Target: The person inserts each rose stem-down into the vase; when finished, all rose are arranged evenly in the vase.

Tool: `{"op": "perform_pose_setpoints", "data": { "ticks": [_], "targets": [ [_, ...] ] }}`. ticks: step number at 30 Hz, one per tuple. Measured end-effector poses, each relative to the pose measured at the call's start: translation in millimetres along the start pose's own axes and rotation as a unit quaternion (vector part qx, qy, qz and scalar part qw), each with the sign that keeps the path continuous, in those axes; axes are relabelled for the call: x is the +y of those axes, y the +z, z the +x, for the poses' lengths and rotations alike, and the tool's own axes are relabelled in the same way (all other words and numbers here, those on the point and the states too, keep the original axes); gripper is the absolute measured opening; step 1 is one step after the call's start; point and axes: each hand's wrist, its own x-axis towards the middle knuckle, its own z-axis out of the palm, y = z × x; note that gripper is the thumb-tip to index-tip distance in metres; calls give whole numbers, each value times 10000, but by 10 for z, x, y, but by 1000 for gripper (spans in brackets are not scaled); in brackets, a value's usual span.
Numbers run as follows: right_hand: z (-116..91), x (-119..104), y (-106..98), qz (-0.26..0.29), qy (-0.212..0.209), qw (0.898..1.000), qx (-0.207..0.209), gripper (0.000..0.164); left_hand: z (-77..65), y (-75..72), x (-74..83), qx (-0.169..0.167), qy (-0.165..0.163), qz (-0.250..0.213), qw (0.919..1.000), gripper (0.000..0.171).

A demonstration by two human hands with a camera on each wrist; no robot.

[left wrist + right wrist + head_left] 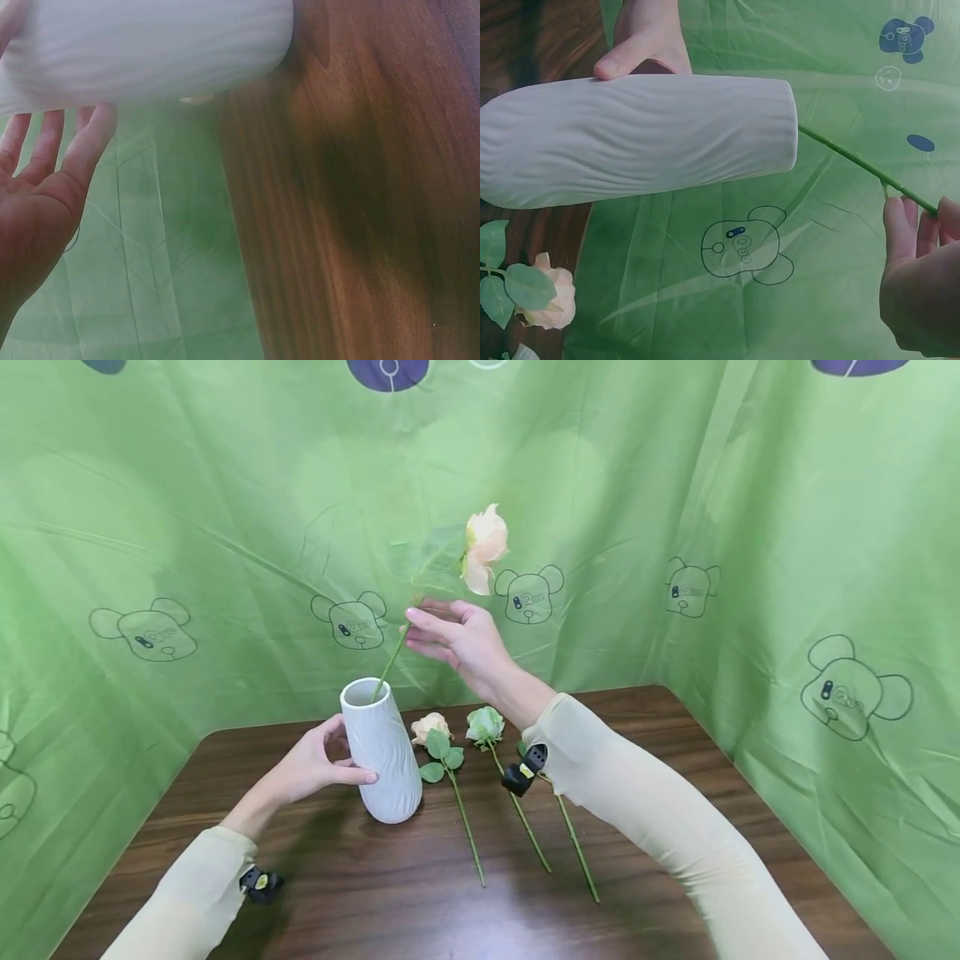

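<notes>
A white ribbed vase (384, 758) stands on the table, slightly tilted. My left hand (309, 766) holds its left side, thumb at the front and fingers behind. Above and right of the vase, my right hand (468, 642) pinches the green stem of a peach rose (486, 547). The lower end of that stem (847, 154) is inside the vase mouth, so its tip is hidden. The bloom hangs above my right hand, facing right. In the left wrist view, fingertips of the left hand (45, 195) touch the vase (150, 49).
Right of the vase lie another peach rose (431, 727), a pale green rose (485, 725) and a third stem (577, 839), its top hidden behind the right forearm. The dark wooden table (360, 893) is bounded by green printed curtains (600, 493) at the back and sides.
</notes>
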Motion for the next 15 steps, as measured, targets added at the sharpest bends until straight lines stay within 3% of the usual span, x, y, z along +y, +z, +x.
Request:
{"op": "perform_pose_setpoints", "data": {
  "ticks": [7, 15],
  "targets": [
    [61, 53, 72, -715, -166, 9971, -207, 37, -19, 7, -1, -77, 56, -56, 9999, 82],
    [148, 94, 149, -1175, 94, 9903, -736, 43, -11, -12, -8, -40, 66, -37, 10000, 81]
  ]
}}
